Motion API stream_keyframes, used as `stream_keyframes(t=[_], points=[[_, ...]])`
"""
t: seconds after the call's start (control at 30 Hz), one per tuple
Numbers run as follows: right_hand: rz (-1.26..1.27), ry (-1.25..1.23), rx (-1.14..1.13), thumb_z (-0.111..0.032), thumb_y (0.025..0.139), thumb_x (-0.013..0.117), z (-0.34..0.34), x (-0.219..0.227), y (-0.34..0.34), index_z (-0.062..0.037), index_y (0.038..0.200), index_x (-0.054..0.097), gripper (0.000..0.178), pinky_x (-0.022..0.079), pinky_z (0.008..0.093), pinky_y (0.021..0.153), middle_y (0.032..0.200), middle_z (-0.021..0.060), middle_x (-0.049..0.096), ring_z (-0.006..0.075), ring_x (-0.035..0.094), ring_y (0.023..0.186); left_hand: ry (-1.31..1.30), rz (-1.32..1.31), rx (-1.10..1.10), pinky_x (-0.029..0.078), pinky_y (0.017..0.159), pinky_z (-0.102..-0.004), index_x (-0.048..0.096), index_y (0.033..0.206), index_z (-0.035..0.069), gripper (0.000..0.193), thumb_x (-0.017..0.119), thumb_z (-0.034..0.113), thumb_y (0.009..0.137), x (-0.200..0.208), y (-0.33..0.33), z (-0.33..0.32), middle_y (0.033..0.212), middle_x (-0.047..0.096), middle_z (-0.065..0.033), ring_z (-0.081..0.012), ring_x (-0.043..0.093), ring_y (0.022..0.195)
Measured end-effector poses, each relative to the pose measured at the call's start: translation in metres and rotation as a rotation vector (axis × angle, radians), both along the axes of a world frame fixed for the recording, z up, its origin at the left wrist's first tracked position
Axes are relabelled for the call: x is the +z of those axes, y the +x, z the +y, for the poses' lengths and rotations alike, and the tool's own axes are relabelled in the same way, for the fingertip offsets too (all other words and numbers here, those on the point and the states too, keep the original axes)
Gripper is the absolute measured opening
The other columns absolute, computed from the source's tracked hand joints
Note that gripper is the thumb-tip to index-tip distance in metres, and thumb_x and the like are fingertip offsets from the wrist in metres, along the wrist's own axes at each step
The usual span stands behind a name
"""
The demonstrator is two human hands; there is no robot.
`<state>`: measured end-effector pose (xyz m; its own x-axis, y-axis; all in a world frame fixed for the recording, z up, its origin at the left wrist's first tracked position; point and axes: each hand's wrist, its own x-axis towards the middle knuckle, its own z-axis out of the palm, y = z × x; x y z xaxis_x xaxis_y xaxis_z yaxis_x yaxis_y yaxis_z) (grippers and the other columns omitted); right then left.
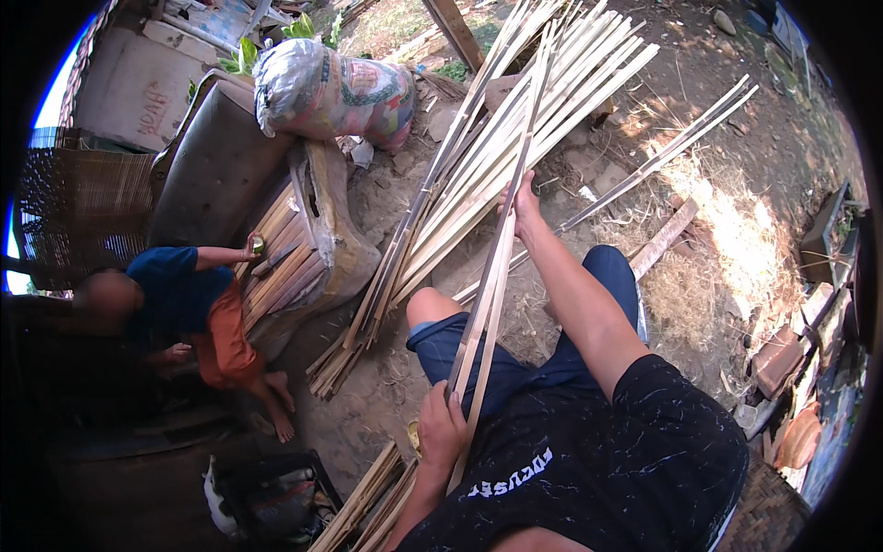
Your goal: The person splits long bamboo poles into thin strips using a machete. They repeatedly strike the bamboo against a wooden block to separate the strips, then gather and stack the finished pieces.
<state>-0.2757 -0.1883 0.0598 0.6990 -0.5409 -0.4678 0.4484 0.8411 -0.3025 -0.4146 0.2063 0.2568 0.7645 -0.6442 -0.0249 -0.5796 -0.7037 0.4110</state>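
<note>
Long split bamboo strips [495,293], some dark-skinned and some pale, run slantwise across my lap from lower left to upper right. My left hand [441,430] is closed round their near end beside my shirt. Farther up, my right hand [524,208] grips the same strips with its fingers wrapped round them, arm stretched forward. How many strips each hand holds cannot be made out. Just beyond lies a fanned pile of pale bamboo strips [529,152], with darker strips [423,198] along its left side. The far ends of the held strips overlap this pile.
Two loose strips [659,158] lie on the dirt at right. At left, a person [175,285] sits by a worn armchair [317,202] stacked with wooden slats. A stuffed sack [336,92] rests behind. More bamboo [368,497] lies near my left forearm; scrap wood [782,359] lines the right.
</note>
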Motion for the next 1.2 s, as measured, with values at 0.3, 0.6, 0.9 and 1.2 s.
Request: stream_keyframes(t=[0.3,0.6,0.9,1.2], points=[[-0.145,0.077,-0.031,-0.055,0.104,0.039,0.006,0.01,0.013,-0.0145,0.087,0.045,0.044,0.035,0.0253,0.039,0.078,0.0104,0.053,0.0125,0.044,0.053,0.029,-0.102,-0.054,0.043,0.082,-0.0505,0.055,0.112,-0.003,0.044,0.074,0.029,0.089,-0.039,0.008,0.018,0.099,0.053,-0.0215,-0.0429,0.053,0.093],[-0.318,0.251,-0.02,-0.087,0.083,0.039,0.005,0.009,0.003,-0.0117,0.083,0.046,0.075,0.026,0.023,0.038,0.06,-0.0037,0.038,0.0079,0.033,0.043,0.133,0.165,0.065,0.049,0.069,-0.0552,0.053,0.112,0.001,0.041,0.069,0.035,0.094,-0.013,0.017,0.006,0.085,0.065,-0.028,-0.0501,0.064,0.08],[-0.268,0.024,0.121,-0.075,0.089,0.055,-0.007,0.012,-0.02,-0.0171,0.072,0.041,0.062,0.033,0.0224,0.041,0.056,-0.0069,0.029,0.0079,0.032,0.044,0.112,0.36,0.126,0.049,0.065,-0.052,0.058,0.097,0.003,0.038,0.066,0.04,0.096,-0.015,0.02,0.006,0.078,0.066,-0.0249,-0.0476,0.065,0.074],[-0.237,0.103,0.053,-0.047,0.101,0.057,0.013,0.069,-0.016,-0.0135,0.095,0.051,0.034,0.039,0.0223,0.046,0.064,-0.0037,0.039,0.0066,0.04,0.05,0.013,0.414,0.224,0.05,0.06,-0.0385,0.06,0.09,0.001,0.04,0.063,0.04,0.099,-0.053,0.035,0.043,0.066,0.061,-0.0131,-0.0203,0.065,0.063]])
